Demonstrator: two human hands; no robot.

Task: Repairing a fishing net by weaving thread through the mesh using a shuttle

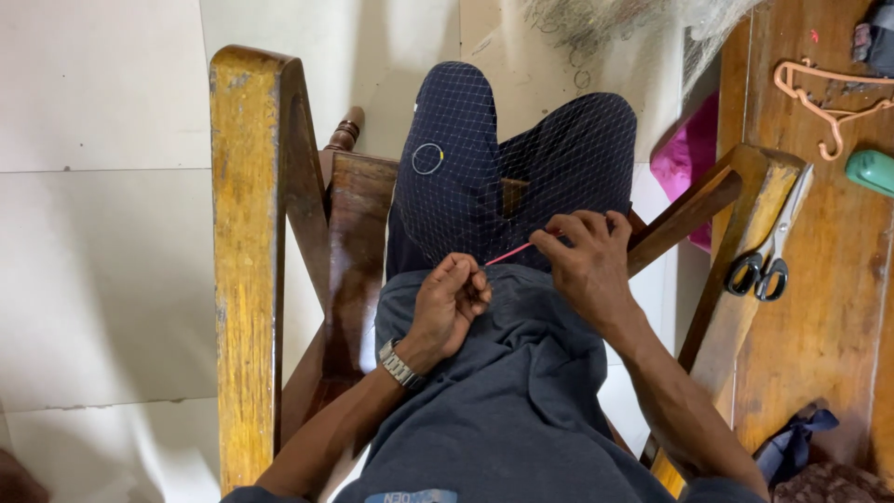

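At the centre of the frame, across my knees, lay the fine net (521,177), draped there so its mesh stayed taut within reach. My left hand (452,303) was clenched on the near end of a thin pink needle (508,253), while my right hand (585,265) pinched the net just beside its far tip, apparently to hold the mesh steady. The needle ran between both hands. Scissors (765,261) rested on the chair arm at right, well apart.

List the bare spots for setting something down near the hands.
Free: the wooden table between the scissors and the orange hanger; the tiled floor left of the chair arm. Crowded: the lap, where the left hand, right hand and net meet.
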